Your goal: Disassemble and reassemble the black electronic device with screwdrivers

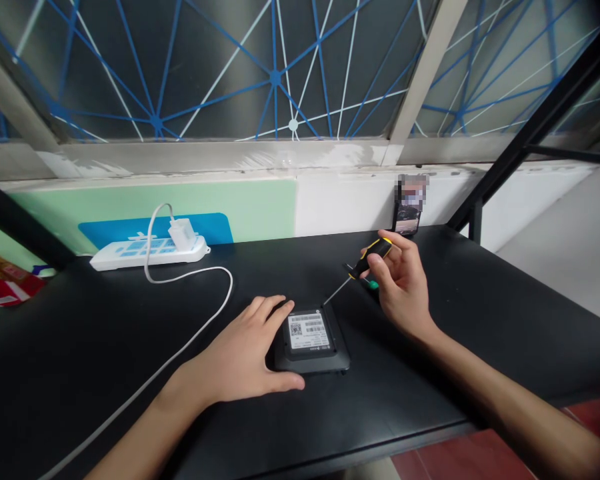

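A flat black electronic device (pixel 341 347) lies on the black table, its face with a white printed label (pixel 307 330) and square code turned up. My left hand (pixel 250 350) holds the device's left side, fingers at the far edge and thumb along the near edge. In my right hand (pixel 403 283) is a screwdriver (pixel 373 257) with a black and yellow handle, pinched between thumb and fingers. Its thin metal shaft slants down to the left, and the tip meets the device's far right corner. Whether it sits in a screw is too small to tell.
Behind my right hand lies a small green-ended item (pixel 373 285), partly hidden. A white power strip (pixel 145 253) with a plugged-in charger (pixel 182 233) and trailing white cable (pixel 200 333) stands at left. A phone (pixel 409 207) leans on the wall; a red packet (pixel 10 280) lies far left.
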The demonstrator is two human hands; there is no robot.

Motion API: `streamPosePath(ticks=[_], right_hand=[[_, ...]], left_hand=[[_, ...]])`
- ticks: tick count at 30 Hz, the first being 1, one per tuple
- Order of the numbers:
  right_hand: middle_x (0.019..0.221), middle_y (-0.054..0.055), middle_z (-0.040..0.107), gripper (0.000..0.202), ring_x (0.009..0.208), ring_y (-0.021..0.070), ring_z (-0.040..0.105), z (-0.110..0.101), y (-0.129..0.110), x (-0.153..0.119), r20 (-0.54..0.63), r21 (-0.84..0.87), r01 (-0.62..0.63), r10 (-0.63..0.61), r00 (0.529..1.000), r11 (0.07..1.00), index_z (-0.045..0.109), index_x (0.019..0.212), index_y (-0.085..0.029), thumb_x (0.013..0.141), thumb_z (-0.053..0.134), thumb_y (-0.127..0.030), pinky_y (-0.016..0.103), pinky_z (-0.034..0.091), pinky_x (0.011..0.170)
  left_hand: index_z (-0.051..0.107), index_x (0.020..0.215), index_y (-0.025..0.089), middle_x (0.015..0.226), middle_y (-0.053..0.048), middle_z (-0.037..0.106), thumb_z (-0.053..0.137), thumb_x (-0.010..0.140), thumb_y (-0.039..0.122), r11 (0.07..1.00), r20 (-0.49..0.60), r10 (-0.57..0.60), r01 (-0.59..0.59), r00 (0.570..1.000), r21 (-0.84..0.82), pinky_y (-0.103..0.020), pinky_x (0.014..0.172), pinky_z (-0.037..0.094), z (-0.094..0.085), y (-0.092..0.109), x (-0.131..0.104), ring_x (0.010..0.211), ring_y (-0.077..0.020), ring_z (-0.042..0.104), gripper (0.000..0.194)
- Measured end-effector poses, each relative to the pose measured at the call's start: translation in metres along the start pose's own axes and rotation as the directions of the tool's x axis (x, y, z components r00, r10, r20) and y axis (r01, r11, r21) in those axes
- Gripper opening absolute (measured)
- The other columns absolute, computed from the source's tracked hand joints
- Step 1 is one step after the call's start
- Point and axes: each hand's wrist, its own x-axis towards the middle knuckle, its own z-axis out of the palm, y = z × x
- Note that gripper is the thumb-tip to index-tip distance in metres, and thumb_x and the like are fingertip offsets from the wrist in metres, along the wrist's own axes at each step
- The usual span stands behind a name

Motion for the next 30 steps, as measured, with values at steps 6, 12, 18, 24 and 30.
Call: streamPosePath(ticks=[6,12,18,24,30], right_hand=[[0.101,0.003,0.063,0.036,0.083,0.0173,0.065,0.002,-0.005,0.0,0.009,0.059,-0.051,0.05,0.999,0.997,0.051,0.122,-0.031,0.09,0.066,-0.038,0.033,0.06,0.069],[0.084,-0.002,0.058,0.027,0.07,0.0141,0.061,0.0,-0.008,0.003,-0.031,0.033,-0.015,0.016,0.999,0.999,0.056,0.109,-0.03,0.086,0.071,-0.033,0.029,0.058,0.064],[0.107,0.003,0.067,0.028,0.084,0.0172,0.071,-0.004,-0.012,0.002,0.036,0.115,-0.125,0.122,0.992,0.985,0.059,0.119,-0.031,0.091,0.065,-0.035,0.038,0.061,0.081],[0.107,0.003,0.064,0.031,0.085,0.0171,0.072,-0.001,-0.013,-0.001,0.042,0.102,-0.119,0.115,0.992,0.988,0.057,0.122,-0.033,0.092,0.064,-0.04,0.034,0.062,0.075],[0.081,-0.003,0.054,0.033,0.062,0.0115,0.059,0.0,-0.014,0.001,-0.001,0.011,-0.078,0.078,0.997,0.997,0.06,0.116,-0.032,0.087,0.072,-0.037,0.027,0.061,0.062]], left_hand=[[0.034,0.153,0.022,0.157,-0.014,0.039,0.076,0.074,0.062,1.0,0.003,-0.011,0.011,1.0,-0.001,-0.055,0.116,0.037,0.0,0.0,-0.001,0.143,-0.0387,0.037,0.098],[0.034,0.153,0.025,0.156,-0.013,0.04,0.076,0.074,0.062,1.0,-0.014,0.007,-0.007,1.0,-0.007,-0.057,0.114,0.038,0.001,-0.002,-0.001,0.142,-0.0394,0.038,0.096],[0.033,0.153,0.024,0.157,-0.013,0.038,0.076,0.074,0.062,1.0,-0.005,-0.002,0.002,1.0,0.003,-0.056,0.115,0.037,0.003,-0.003,-0.001,0.143,-0.0387,0.037,0.097],[0.032,0.154,0.021,0.158,-0.015,0.036,0.077,0.074,0.062,0.999,0.024,-0.033,0.032,0.999,0.016,-0.055,0.116,0.037,0.002,-0.002,0.0,0.144,-0.0382,0.036,0.1],[0.032,0.154,0.022,0.158,-0.014,0.037,0.077,0.074,0.062,1.0,0.017,-0.026,0.025,1.0,0.018,-0.055,0.116,0.037,0.001,-0.002,-0.001,0.143,-0.0382,0.036,0.1]])
